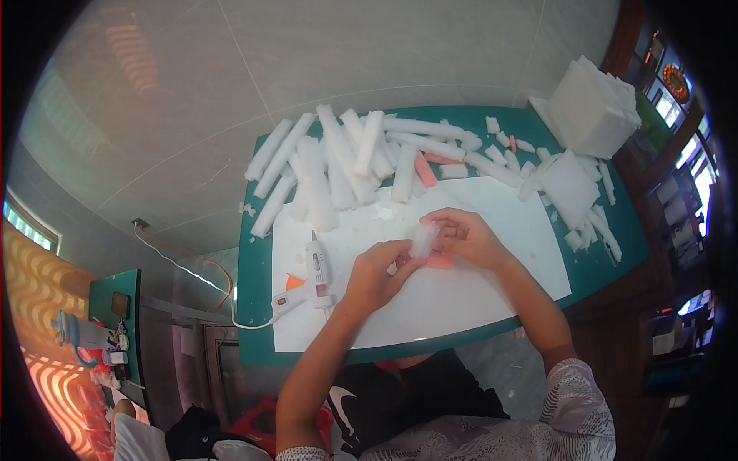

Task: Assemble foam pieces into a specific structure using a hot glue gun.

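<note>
Over the white board [384, 323], a small translucent white foam piece [423, 240] is held between my two hands. My left hand [378, 273] pinches its lower left side with the thumb and fingers. On the other side, my right hand [469, 237] grips the piece's right edge, fingers curled. A pink piece [440, 262] shows just below the right fingers; whether it touches the white one I cannot tell. To the left of my left hand lies a white glue gun [317, 269] with an orange part, its nozzle pointing away from me.
Long white foam strips [314, 184] are heaped along the table's far side, with a pink strip [424, 169] among them. Small scraps and a flat foam piece [570, 184] lie at right, near a large white foam block [596, 107]. The gun's cord [250, 326] hangs off the green table [257, 300] at left.
</note>
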Motion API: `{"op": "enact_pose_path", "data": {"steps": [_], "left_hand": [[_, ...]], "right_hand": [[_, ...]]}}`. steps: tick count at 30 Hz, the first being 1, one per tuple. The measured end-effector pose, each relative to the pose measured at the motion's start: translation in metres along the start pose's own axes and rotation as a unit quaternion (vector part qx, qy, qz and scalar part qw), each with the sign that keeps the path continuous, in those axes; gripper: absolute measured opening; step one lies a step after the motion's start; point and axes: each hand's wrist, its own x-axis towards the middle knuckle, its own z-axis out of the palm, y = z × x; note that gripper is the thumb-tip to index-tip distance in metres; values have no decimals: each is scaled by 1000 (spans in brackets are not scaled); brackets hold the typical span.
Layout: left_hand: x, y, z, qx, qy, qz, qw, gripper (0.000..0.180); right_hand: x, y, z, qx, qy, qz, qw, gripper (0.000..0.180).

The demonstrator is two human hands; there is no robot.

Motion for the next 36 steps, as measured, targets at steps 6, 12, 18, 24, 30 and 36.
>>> {"op": "enact_pose_path", "data": {"steps": [6, 12, 18, 24, 30, 36], "left_hand": [[2, 3, -1, -13, -7, -7, 1000, 34], [2, 4, 0, 13, -46, -30, 998, 48], [3, 5, 1, 28, -51, 2, 998, 48], [5, 1, 3, 42, -11, 18, 999, 41], [3, 7, 1, -20, 17, -64, 998, 43], [6, 3, 1, 23, 10, 17, 1000, 45]], "right_hand": [[2, 3, 2, 9, 9, 9, 1000, 39], [2, 3, 2, 1, -5, 11, 1000, 30], [2, 13, 2, -3, -6, 9, 1000, 23], [2, 11, 5, -42, -10, 1, 999, 25], [2, 5, 11, 14, 30, 11, 999, 33], [2, 0, 12, 17, 61, -7, 998, 34]]}}
